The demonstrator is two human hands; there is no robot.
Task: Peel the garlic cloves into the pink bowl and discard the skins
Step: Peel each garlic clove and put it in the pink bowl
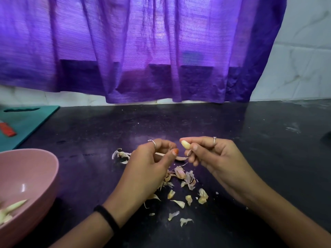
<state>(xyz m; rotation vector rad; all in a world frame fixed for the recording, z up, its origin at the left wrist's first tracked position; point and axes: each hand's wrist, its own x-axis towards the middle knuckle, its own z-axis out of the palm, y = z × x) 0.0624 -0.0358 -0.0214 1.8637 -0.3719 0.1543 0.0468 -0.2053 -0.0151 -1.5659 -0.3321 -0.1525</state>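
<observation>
Item: garlic clove (185,145), pinched in my right hand (211,154) fingertips above counter centre, w/ left hand (152,161) pinching loose skin strip (179,158); drop skin on near pile, carry clove left to pink bowl (44,176).

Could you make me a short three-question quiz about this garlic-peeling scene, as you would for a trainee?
1. True or false: the right hand pinches a peeled garlic clove.
2. Where do the loose skins lie? A) in the pink bowl B) on the dark counter below the hands C) on the teal cutting board
3. Fill in: the left hand holds a strip of ____.

Key: 1 true; 2 B; 3 skin.
</observation>
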